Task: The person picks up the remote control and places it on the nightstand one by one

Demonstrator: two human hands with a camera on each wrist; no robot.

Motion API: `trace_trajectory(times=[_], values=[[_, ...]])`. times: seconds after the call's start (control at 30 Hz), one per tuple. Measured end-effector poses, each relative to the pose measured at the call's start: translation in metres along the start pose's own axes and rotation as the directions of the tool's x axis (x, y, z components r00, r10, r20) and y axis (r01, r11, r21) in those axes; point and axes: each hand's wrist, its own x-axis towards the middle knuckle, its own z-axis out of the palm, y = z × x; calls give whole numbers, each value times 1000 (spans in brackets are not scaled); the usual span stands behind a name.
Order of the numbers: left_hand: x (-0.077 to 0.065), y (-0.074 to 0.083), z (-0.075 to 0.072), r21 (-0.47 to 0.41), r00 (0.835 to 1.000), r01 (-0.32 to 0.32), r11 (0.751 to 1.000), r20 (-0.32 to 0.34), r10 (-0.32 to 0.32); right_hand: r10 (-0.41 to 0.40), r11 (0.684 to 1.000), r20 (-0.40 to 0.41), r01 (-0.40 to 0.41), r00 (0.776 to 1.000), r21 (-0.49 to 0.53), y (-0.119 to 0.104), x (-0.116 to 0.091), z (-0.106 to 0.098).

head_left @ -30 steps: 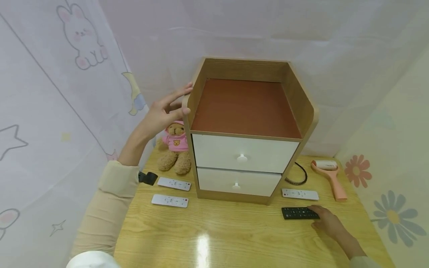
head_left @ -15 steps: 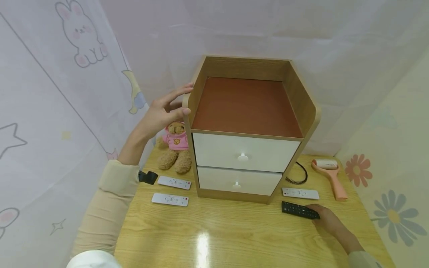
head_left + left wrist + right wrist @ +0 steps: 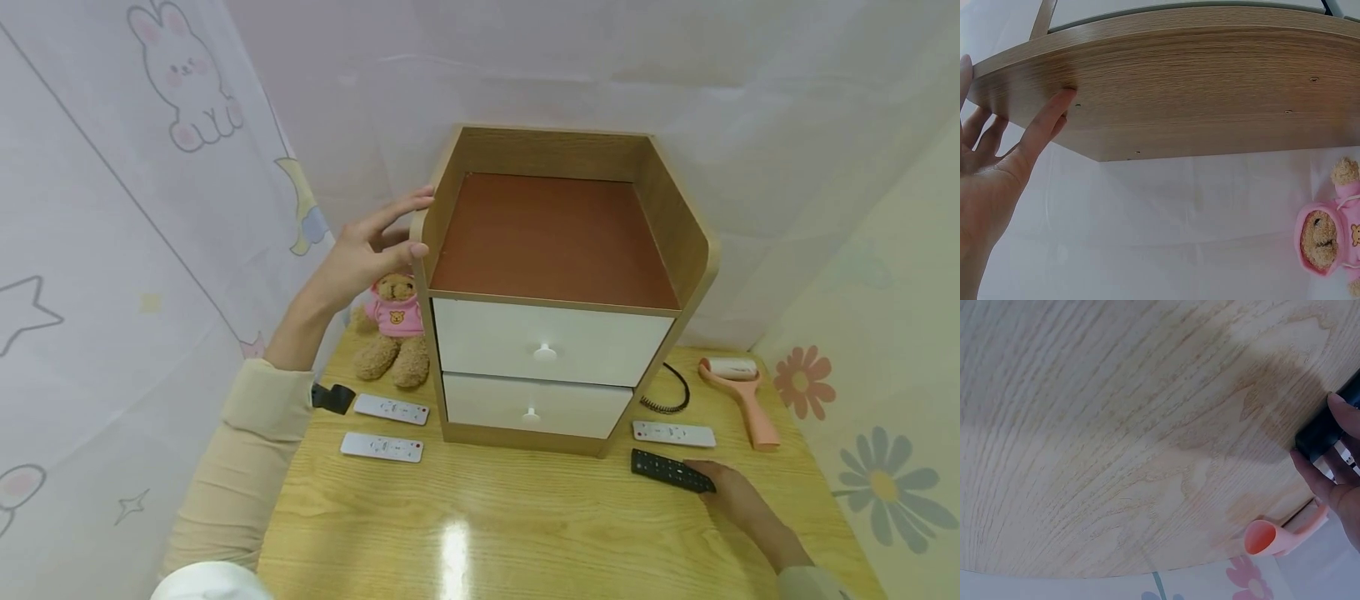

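A wooden cabinet [image 3: 555, 242] with two white drawers stands upright on the table. My left hand [image 3: 360, 258] holds the upper corner of its left side panel, thumb at the front and fingertips over the top edge. One finger touches the panel's outer face in the left wrist view. At the lower right, my right hand [image 3: 738, 496] grips the near end of a black remote control [image 3: 667, 469] between thumb and fingers. The right wrist view shows the thumb on one side of the remote and fingers on the other. A white remote control [image 3: 675, 433] lies just behind it.
Left of the cabinet sit a teddy bear [image 3: 397, 325] in pink and two white remotes, one behind [image 3: 392, 408] and one in front [image 3: 381, 447]. A black strap [image 3: 333, 398] lies beside them. An orange lint roller [image 3: 742, 396] and black coiled cord [image 3: 667, 404] lie to the right.
The black remote has turned from lying level in view to slanting down toward the right hand, which has closed round its end. The left hand keeps its place on the cabinet.
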Motion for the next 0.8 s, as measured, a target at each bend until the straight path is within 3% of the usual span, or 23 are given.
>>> trace_trajectory(times=[0.3,0.57,0.8], values=[[-1,-2,-1,15,1000,-8,1000,10,7,-25,1000,-37,25,999,-10,-7,-4,1],[-1,-1,2,11,1000,-11,1000,3,11,-76,997,-233,67,970,-47,-22,-12,-16],[0,2,3,-2,1000,-12,1000,13,12,-58,998,-293,49,954,-38,-30,-9,-41]])
